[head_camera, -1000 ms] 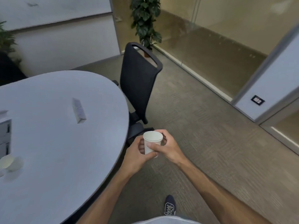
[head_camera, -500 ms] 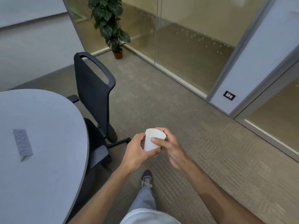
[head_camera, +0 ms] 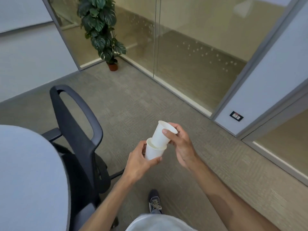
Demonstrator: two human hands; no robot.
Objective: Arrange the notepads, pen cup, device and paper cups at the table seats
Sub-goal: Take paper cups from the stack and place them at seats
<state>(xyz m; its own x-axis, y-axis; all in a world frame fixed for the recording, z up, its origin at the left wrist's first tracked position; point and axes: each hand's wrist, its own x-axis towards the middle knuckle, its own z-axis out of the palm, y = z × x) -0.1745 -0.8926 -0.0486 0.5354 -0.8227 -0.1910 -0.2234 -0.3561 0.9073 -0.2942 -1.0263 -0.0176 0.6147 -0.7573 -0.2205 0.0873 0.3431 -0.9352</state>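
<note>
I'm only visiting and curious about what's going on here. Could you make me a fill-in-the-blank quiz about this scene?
1. The right hand grips the upper cup, whose base sits inside the lower cup held by the left hand: ___ cups in all.
2. Both cups are ___ in colour.
3. The chair beside the table is ___.

Missing words: two; white; black.

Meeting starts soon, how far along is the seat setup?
Done: nothing confirmable, only a corner of the table shows. In hand: the left hand holds the lower paper cup, the right hand the upper paper cup, partly nested in it. Left: placing both cups; notepads, pen cup and device are out of view.
</note>
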